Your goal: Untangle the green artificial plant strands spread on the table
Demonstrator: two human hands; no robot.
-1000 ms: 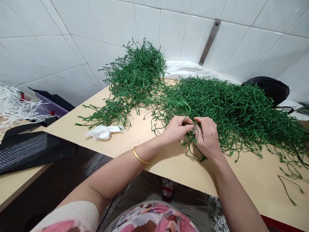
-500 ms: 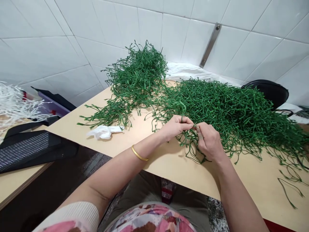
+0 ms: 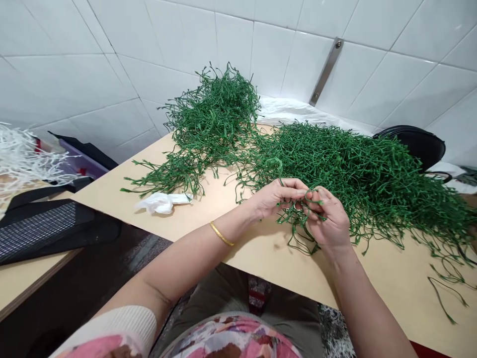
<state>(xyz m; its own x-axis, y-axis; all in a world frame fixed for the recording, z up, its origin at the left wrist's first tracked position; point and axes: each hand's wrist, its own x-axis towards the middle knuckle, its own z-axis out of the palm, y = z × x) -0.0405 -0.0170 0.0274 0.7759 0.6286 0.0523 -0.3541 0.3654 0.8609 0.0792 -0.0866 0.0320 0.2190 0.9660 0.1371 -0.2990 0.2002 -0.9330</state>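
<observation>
Fingertips pinched together, my left hand (image 3: 281, 196) grips a thin green cord (image 3: 312, 201) with small frayed ends. My right hand (image 3: 330, 219) is closed on the same cord, its fingers almost touching the left ones. The cord bends in a small loop between the two hands; whether it is knotted I cannot tell. Just behind my hands spreads a large heap of green cords (image 3: 346, 164). Several loose strands dangle under my fingers onto the table (image 3: 208, 223).
A second green pile (image 3: 223, 109) stands at the back left by the tiled wall (image 3: 179, 40). A crumpled white tissue (image 3: 162, 203) lies at the left. White cords (image 3: 26, 159) and a black mesh bag (image 3: 40, 228) are on the neighbouring table. A black rounded object (image 3: 413, 141) sits behind the heap.
My right hand has turned so its fingers show more, and a loop of cord now stands out between the hands. My left hand has shifted slightly right.
</observation>
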